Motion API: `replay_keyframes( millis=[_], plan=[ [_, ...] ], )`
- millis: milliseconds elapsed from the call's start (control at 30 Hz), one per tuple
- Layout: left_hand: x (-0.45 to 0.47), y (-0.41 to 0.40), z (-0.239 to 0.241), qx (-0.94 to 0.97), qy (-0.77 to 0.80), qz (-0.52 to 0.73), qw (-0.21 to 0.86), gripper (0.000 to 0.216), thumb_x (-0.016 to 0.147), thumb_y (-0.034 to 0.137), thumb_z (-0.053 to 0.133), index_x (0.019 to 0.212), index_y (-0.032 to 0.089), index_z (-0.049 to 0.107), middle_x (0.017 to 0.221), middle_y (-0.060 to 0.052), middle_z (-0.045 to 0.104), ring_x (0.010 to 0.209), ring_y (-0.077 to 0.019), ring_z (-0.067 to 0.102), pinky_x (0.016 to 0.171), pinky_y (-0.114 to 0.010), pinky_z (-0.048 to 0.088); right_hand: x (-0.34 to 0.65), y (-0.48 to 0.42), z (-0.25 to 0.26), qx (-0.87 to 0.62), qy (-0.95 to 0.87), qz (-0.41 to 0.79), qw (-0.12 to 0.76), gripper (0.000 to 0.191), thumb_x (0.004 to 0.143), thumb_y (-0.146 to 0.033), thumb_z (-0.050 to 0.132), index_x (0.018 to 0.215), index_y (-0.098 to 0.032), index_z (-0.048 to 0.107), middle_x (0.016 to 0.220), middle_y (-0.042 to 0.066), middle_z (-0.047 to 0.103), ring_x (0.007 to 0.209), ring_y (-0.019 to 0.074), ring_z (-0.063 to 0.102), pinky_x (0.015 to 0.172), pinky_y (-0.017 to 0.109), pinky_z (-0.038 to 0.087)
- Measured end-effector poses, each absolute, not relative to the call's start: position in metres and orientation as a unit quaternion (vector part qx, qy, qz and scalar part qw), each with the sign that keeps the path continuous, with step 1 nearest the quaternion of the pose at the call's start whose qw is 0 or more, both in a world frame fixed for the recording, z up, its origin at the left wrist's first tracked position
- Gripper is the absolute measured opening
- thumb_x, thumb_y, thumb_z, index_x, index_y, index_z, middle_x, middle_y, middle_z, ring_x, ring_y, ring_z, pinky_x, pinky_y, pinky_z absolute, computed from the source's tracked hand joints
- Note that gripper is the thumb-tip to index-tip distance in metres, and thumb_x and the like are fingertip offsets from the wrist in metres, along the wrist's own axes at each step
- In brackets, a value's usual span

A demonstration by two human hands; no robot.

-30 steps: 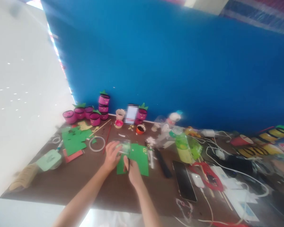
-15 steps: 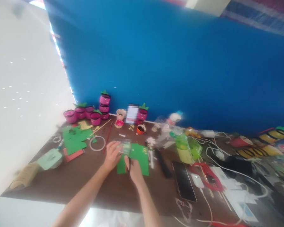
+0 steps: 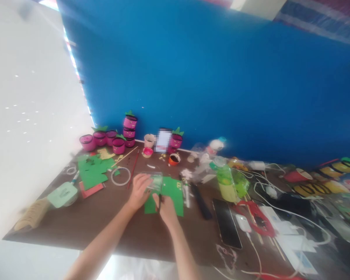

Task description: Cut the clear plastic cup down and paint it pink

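Note:
A green foam sheet (image 3: pixel 172 192) lies on the brown table (image 3: pixel 119 225) in front of me. My left hand (image 3: pixel 139 190) rests on its left part, fingers lying over a clear plastic piece (image 3: pixel 155 181) on the sheet. My right hand (image 3: pixel 165 208) is closed in a pinch around a thin dark tool (image 3: pixel 160 201), a pen or blade, its tip on the sheet's near edge. The picture is blurred, so fine detail is lost.
Pink cups with green tops (image 3: pixel 116 136) stand at the back left by the blue wall. Green paper scraps (image 3: pixel 93 171), a white ring (image 3: pixel 120 176) and a mint lid (image 3: pixel 62 194) lie left. A green bottle (image 3: pixel 226 182), a phone (image 3: pixel 226 221), red scissors (image 3: pixel 256 217) and cables (image 3: pixel 294 217) lie right.
Almost nothing differs; the camera drifts slightly, and both hands stay on the green sheet in the same hold.

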State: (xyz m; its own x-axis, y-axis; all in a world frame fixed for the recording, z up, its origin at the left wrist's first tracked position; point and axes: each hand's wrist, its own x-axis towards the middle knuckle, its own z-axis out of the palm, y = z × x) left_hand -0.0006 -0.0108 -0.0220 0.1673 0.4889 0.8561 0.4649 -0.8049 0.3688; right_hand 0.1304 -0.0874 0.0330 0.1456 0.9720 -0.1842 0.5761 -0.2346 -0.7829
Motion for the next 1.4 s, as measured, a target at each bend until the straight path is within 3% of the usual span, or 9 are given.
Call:
replay_keyframes(
  millis=[333,567,967,1400],
  plan=[
    [0.0,-0.01,-0.022,0.758,0.329,0.562,0.023,0.033,0.078,0.019,0.057,0.11,0.021,0.054,0.109,-0.01,0.06,0.111,-0.0233,0.047,0.091,-0.045,0.042,0.135,-0.088,0.026,-0.732,-0.535,0.295,0.301,0.056,0.074,-0.062,0.044,0.043,-0.016,0.05,0.041,0.003,0.048,0.044,0.0121,0.042,0.046,0.023,0.029],
    [0.002,-0.009,-0.018,0.751,0.321,0.576,0.016,0.041,0.075,0.015,0.06,0.114,0.021,0.049,0.11,-0.01,0.058,0.112,-0.0238,0.046,0.091,-0.045,0.043,0.135,-0.09,0.026,-0.702,-0.511,0.338,0.363,0.06,0.08,-0.063,0.033,0.043,-0.017,0.044,0.044,0.001,0.046,0.045,0.0113,0.044,0.05,0.024,0.032],
    [0.002,-0.01,-0.017,0.756,0.321,0.567,0.053,0.038,0.076,0.018,0.057,0.113,0.021,0.05,0.111,-0.011,0.058,0.112,-0.0245,0.047,0.091,-0.047,0.042,0.135,-0.088,0.028,-0.693,-0.521,0.369,0.335,0.058,0.078,-0.063,0.039,0.043,-0.017,0.045,0.043,0.0,0.046,0.046,0.0117,0.044,0.05,0.024,0.033],
    [0.001,-0.009,-0.009,0.756,0.325,0.563,0.079,0.042,0.075,0.026,0.062,0.114,0.019,0.05,0.11,-0.011,0.059,0.109,-0.0237,0.051,0.091,-0.046,0.044,0.132,-0.087,0.024,-0.727,-0.518,0.314,0.323,0.059,0.072,-0.066,0.045,0.04,-0.016,0.047,0.038,0.0,0.043,0.044,0.011,0.04,0.044,0.023,0.029]
  ],
)
